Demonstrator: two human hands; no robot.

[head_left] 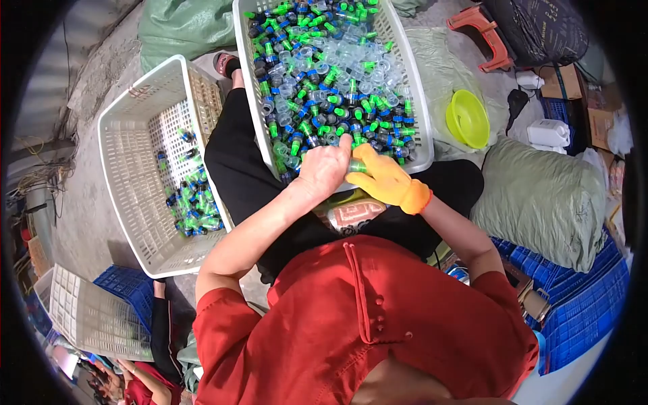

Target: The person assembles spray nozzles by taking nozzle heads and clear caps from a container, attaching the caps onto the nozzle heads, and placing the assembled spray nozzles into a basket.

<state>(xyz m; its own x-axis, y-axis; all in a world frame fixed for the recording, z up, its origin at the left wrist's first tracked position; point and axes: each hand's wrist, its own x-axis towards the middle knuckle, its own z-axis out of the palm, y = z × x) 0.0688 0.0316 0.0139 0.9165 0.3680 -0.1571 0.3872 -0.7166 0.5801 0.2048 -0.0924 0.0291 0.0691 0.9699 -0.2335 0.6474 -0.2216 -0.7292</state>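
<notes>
My bare left hand (pixel 327 165) is closed with its thumb raised, at the near edge of a white basket (pixel 420 101). What its curled fingers hold is hidden. Beside it, touching, my right hand (pixel 385 177) in a yellow-orange glove pinches a small green-and-clear plastic piece (pixel 358 165) between thumb and fingers. Many small dark pieces with blue bands and green tips, mixed with clear cups (pixel 358 61), fill the basket. At the left, a second white basket (pixel 125 182) holds a smaller pile of green, blue and dark pieces (pixel 196 202).
A lime-green bowl (pixel 467 119) and an orange-red stool (pixel 482 37) lie at the right. A stuffed green sack (pixel 540 202) rests beside blue crates (pixel 584 317). Another green sack (pixel 185 30) is at the top left. A co-worker's arm (pixel 148 385) shows at the lower left, near stacked crates (pixel 94 314).
</notes>
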